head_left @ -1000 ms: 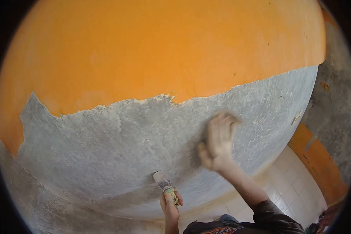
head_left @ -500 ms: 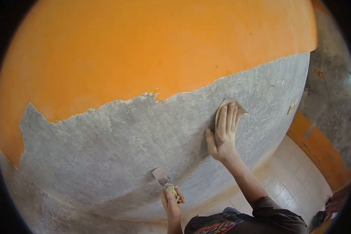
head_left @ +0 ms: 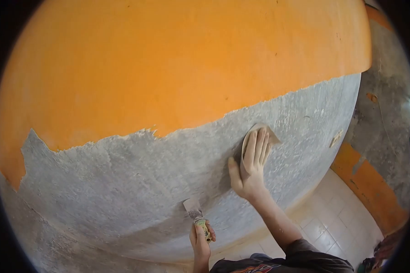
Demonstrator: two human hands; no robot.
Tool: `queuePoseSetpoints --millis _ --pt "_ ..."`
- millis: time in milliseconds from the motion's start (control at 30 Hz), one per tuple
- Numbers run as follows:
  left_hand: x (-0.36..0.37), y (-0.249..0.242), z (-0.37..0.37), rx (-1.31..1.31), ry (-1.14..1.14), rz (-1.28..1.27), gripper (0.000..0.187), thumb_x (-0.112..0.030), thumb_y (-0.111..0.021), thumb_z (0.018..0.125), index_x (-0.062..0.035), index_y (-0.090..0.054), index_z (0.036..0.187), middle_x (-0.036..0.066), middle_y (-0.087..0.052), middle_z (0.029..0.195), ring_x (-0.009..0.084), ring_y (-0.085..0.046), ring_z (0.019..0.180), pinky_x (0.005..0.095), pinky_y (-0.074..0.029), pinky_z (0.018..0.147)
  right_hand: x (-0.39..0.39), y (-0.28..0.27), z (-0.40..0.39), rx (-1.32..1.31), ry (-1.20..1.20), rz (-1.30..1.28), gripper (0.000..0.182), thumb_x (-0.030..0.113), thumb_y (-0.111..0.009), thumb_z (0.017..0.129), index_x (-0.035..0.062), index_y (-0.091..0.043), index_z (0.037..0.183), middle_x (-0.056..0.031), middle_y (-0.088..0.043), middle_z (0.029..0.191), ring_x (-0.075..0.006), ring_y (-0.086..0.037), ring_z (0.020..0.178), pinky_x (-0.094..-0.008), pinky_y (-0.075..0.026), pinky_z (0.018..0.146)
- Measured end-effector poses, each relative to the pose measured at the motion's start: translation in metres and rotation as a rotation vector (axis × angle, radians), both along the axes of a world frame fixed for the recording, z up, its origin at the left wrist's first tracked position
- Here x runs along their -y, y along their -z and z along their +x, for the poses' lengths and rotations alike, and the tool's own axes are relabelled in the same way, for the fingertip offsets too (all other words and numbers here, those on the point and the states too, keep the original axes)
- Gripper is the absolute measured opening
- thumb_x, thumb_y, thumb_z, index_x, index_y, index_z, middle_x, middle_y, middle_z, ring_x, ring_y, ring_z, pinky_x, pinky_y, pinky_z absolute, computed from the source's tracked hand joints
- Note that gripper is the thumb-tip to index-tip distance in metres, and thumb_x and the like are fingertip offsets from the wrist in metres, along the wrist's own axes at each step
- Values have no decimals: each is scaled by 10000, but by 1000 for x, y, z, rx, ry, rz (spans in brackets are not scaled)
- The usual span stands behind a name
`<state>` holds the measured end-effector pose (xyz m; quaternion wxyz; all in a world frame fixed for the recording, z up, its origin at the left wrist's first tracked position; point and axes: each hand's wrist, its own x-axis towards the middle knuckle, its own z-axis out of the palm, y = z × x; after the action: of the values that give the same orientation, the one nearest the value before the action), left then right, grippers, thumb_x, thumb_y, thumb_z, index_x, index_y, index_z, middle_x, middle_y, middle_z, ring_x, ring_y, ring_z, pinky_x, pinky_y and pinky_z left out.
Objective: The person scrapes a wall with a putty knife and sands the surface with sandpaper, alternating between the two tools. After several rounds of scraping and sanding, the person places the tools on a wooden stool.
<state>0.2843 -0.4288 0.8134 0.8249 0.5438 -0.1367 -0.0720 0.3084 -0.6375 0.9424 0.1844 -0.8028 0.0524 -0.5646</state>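
A putty knife (head_left: 197,216) with a wide metal blade and a pale, stained handle is gripped in my left hand (head_left: 200,241), its blade pointing up near the grey wall. My right hand (head_left: 253,170) lies flat with its fingers stretched over a sheet of sandpaper (head_left: 272,134), pressing it against the bare grey part of the wall (head_left: 164,177). The sheet's edges show above and beside the fingers. Orange paint (head_left: 168,68) covers the wall above a ragged edge.
An orange and grey side wall (head_left: 373,179) stands at the right, over a light tiled floor (head_left: 325,227). A wall socket or plate (head_left: 336,138) is near the corner. Something dark lies at the lower right, and a bright light shines at the right edge.
The camera view has shifted, so the wall's paint edge appears lower and further left. My right hand and the sandpaper appear slightly lower and to the left; my left hand still holds the putty knife.
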Motion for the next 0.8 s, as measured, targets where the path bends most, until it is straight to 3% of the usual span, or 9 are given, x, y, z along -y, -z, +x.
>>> queuePoseSetpoints --millis 67,133,200,267,300,433,533,733,800 --pt "14 -3 -4 0 -10 -10 418 -400 -412 996 5 -509 1033 60 -538 707 125 -509 555 255 -420 491 3 16 -2 -7 -14 -29 723 244 -566 875 -164 -240 1375 -418 -159 1430 -564 -122 1350 -662 -87 1060" --pt "25 -2 -8 -19 -29 9 422 -402 -411 995 7 -509 1036 62 -539 710 126 -510 558 255 -422 493 -1 79 -1 -104 -69 -88 735 284 -569 873 -167 -257 1363 -426 -159 1425 -572 -109 1348 -683 -71 1048" --pt "36 -4 -9 -37 -43 23 426 -403 -410 995 9 -509 1038 63 -540 712 127 -512 560 254 -423 495 -16 138 -5 -271 -99 11 749 325 -582 860 -168 -291 1343 -434 -201 1404 -591 -161 1321 -703 -97 1024" --pt "45 -6 -12 -35 -81 53 415 -400 -411 992 -2 -519 1039 64 -535 729 143 -514 557 280 -437 487 -14 151 -7 -241 -97 -26 746 335 -592 850 -169 -318 1327 -437 -240 1380 -598 -209 1291 -706 -113 1014" --pt "49 -8 -12 -33 -93 59 415 -400 -411 992 -2 -519 1039 64 -535 729 143 -514 557 280 -437 487 -14 151 -4 -197 -92 -59 743 346 -601 840 -169 -344 1311 -440 -279 1356 -606 -256 1260 -709 -130 1004" --pt "58 -9 -16 -35 -105 28 413 -396 -413 994 2 -513 1041 66 -539 733 136 -514 566 268 -431 495 26 32 5 -3 -77 -92 730 308 -609 834 -143 -336 1340 -411 -264 1391 -557 -228 1313 -675 -89 1038" --pt "63 -4 -19 -21 -129 15 396 -387 -406 997 -7 -516 1028 67 -534 735 145 -512 561 280 -432 489 36 -2 -4 -16 -125 -94 712 291 -607 839 -121 -339 1354 -385 -268 1410 -525 -238 1326 -662 -74 1049" --pt "72 2 -27 -33 -215 -23 379 -376 -395 1002 -16 -510 1036 60 -529 729 142 -510 562 277 -432 488 15 107 -29 -361 -266 -233 610 338 -595 812 -53 -472 1263 -288 -456 1246 -431 -459 1107 -601 -338 853" --pt "74 1 -25 -36 -236 -20 374 -372 -394 1003 -18 -508 1040 58 -527 725 141 -510 562 277 -432 488 18 100 -28 -346 -279 -278 600 332 -597 811 -47 -474 1260 -279 -458 1244 -416 -462 1094 -590 -339 847"
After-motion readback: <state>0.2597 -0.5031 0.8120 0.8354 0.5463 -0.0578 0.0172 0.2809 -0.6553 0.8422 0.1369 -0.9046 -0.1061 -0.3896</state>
